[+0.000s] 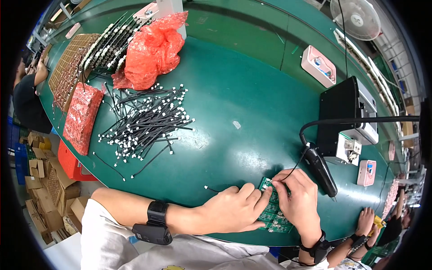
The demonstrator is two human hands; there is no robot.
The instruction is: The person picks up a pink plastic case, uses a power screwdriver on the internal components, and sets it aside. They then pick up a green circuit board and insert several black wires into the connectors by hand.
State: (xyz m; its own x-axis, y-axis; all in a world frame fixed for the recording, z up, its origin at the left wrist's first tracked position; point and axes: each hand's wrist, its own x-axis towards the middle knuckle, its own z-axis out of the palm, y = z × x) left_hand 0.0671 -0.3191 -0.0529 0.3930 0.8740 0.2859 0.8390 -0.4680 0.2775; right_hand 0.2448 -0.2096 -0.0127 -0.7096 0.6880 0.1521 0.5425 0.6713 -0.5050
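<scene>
A panel of green circuit boards (281, 223) lies near the table's front edge, partly hidden by my hands. My left hand (236, 208) grips its left side, the index finger on a white connector area and the thumb at the lower edge. Between the thumb and fingers of my right hand (298, 198) is one end of a thin black cable (294, 168), held at the panel's top. Its other end rises toward the electric screwdriver. Another black cable with a white plug (206, 187) pokes out from beneath my left hand; the rest is hidden.
A heap of black cables with white plugs (148, 119) lies left of centre. Behind it are a red bubble-wrap bag (153, 51) and a red wrapped bundle (83, 118). To the right, an electric screwdriver (320, 168) rests beside a black machine (337, 117). Co-workers sit at both sides.
</scene>
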